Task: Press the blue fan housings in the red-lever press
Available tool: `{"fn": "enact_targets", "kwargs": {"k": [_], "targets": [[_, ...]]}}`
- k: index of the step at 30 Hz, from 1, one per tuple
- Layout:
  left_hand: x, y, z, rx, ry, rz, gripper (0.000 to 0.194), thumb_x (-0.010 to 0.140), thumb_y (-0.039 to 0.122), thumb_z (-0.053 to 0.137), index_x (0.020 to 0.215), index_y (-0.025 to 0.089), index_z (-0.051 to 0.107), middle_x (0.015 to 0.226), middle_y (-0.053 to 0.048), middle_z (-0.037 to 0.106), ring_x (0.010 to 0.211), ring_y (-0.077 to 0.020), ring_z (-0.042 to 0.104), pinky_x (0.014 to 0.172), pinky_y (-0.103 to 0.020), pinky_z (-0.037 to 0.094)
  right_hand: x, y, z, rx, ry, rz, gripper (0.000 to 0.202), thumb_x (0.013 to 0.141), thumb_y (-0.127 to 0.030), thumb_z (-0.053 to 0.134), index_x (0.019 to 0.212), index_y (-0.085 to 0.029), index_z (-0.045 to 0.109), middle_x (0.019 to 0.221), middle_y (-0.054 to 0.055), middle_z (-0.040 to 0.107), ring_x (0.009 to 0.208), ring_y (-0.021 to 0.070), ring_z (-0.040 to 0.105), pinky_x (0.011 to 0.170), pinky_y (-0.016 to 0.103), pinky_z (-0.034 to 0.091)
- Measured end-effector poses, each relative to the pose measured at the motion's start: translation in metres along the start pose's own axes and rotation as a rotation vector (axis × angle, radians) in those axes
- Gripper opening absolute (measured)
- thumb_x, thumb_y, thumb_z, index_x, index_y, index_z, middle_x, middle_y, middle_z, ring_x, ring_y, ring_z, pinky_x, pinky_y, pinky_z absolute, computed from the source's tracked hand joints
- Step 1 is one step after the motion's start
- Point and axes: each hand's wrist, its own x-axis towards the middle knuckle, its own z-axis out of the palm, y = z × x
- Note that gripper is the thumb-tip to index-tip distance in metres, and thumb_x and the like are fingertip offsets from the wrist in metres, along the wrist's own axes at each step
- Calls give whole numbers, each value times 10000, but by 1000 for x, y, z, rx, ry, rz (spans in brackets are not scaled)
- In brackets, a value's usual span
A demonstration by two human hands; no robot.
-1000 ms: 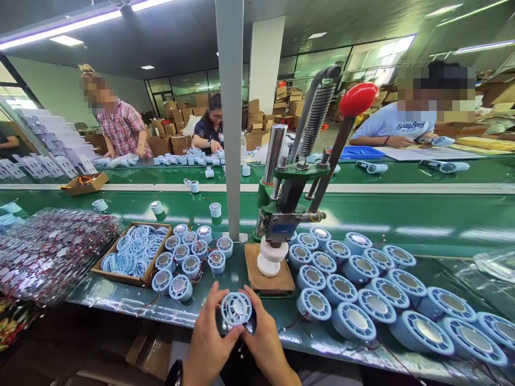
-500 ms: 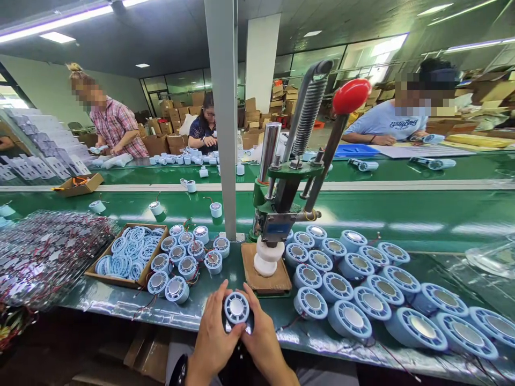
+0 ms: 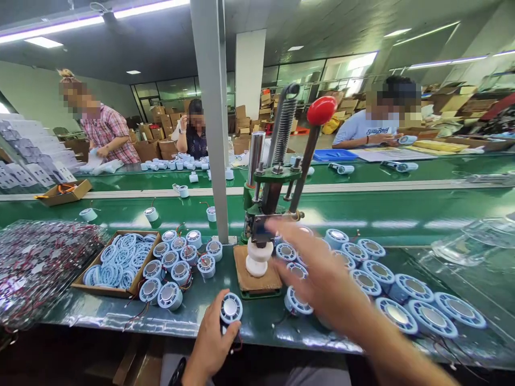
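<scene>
L hand grips a round pale-blue fan unit w/ silver centre disc & slotted rim, at the bench front edge. R hand, blurred, fingers spread open, hangs over blue units beside the press. Cardboard tray left holds blue ring grilles; more units just beside it.

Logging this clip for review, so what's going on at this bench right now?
A person at a green bench holds a round blue part in the left hand at the near edge. The right hand, blurred, is stretched out, open, over the blue parts beside a hand press with a red knob. Across the conveyor, other people work.
</scene>
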Motion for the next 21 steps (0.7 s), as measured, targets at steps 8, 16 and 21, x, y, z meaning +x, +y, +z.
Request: {"fn": "enact_targets", "kwargs": {"k": [8, 16, 21], "targets": [[61, 55, -13, -75, 75, -8, 567, 687, 333, 724, 1221, 156, 648, 1173, -113, 735, 1101, -306, 671, 1008, -451, 500, 196, 64, -60, -40, 437, 223, 304, 957, -93, 383, 930, -122, 684, 661, -7, 603, 632, 121, 629, 782, 321, 521], [124, 83, 31, -318, -60, 143, 513, 683, 194, 762, 1182, 146, 650, 1100, -98, 748, 964, -236, 695, 906, -355, 535, 186, 80, -38, 190, 504, 146, 340, 974, -121, 341, 750, -130, 597, 574, -58, 508, 426, 35, 488, 553, 186, 386], [128, 79, 41, -322, -89, 170, 482, 703, 191, 766, 1173, 166, 664, 1106, -79, 747, 1005, -239, 679, 939, -356, 515, 198, 80, -34, 220, 559, 192, 323, 971, -153, 356, 754, -134, 594, 585, -48, 515, 436, 45, 507, 512, 182, 380]]}}
